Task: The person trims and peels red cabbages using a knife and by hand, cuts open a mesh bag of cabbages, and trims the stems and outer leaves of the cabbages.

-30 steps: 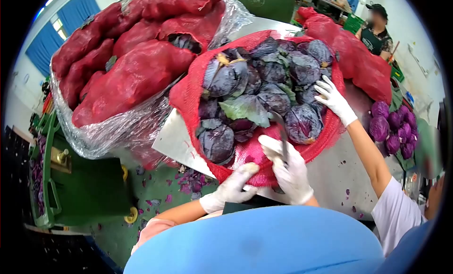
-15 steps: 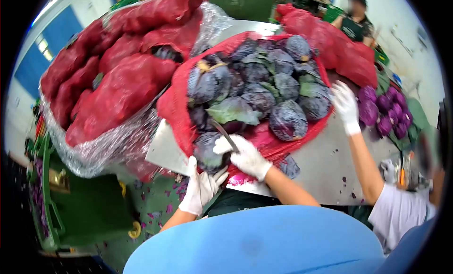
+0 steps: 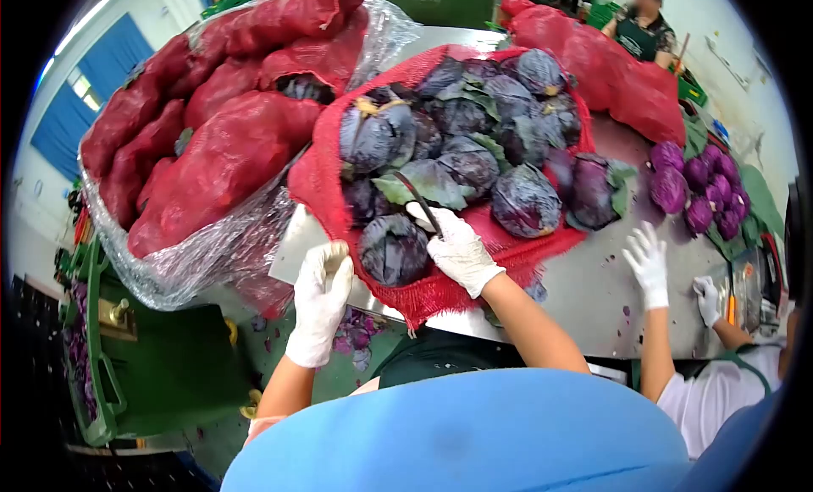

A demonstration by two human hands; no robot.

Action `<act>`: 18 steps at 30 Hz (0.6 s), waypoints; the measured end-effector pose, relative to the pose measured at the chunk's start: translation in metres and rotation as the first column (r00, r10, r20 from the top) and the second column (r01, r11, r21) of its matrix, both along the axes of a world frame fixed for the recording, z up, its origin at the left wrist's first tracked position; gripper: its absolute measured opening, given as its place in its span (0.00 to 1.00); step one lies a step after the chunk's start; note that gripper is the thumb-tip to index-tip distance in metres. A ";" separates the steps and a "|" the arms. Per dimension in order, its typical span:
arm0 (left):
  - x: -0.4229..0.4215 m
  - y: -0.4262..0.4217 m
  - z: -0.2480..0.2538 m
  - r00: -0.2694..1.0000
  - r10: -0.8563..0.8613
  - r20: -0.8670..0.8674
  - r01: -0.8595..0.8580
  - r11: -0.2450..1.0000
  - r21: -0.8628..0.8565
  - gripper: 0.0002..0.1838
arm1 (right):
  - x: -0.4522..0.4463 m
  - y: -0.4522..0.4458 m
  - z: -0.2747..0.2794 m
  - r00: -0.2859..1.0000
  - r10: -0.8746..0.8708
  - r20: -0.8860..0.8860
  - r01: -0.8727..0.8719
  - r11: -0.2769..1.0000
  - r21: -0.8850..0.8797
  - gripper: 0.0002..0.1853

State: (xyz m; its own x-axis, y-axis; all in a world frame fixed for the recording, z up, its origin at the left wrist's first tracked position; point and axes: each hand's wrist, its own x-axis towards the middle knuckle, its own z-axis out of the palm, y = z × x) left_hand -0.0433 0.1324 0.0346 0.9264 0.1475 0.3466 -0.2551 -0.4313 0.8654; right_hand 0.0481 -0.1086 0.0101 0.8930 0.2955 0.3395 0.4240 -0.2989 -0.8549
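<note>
My right hand (image 3: 461, 253), in a white glove, grips a knife (image 3: 418, 202) whose thin curved blade points up and left over a loose green-purple leaf. Just below the blade, a dark red cabbage (image 3: 395, 251) lies at the near left of the opened red mesh bag (image 3: 445, 301). My gloved left hand (image 3: 322, 301) is beside the bag's left edge, fingers loosely curved and thumb apart. No object shows in it, and contact with the mesh is unclear. More cabbages (image 3: 468, 166) fill the bag.
Full red mesh sacks (image 3: 224, 174) lie in plastic wrap at left, above a green bin (image 3: 169, 365). A co-worker's gloved hand (image 3: 648, 263) is over the metal table (image 3: 584, 310). Peeled purple cabbages (image 3: 707, 187) lie at right. Another person (image 3: 641, 30) stands behind.
My left hand has moved left, off the near cabbage, and the mesh now spreads in front of it. My right hand shifted slightly right. A cabbage now lies at the bag's right edge; the co-worker's hand moved nearer.
</note>
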 end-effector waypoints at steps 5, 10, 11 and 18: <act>0.043 0.000 0.010 0.998 -0.056 0.025 -0.002 0.377 0.926 0.62 | -0.011 0.007 -0.033 0.681 0.173 -0.711 0.012 0.969 0.248 0.34; 0.020 -0.029 0.022 0.991 -0.048 -0.123 0.132 0.318 0.939 0.75 | -0.028 -0.001 -0.037 0.683 0.293 -0.669 -0.031 0.927 0.374 0.48; 0.018 -0.031 0.015 0.996 -0.084 -0.038 0.065 0.356 0.932 0.77 | -0.030 -0.001 -0.044 0.662 0.363 -0.656 -0.016 0.882 0.471 0.48; 0.015 -0.073 0.008 0.938 -0.251 0.240 -0.061 0.562 0.825 0.73 | -0.076 -0.044 -0.022 0.822 0.174 -0.543 0.222 0.779 0.586 0.40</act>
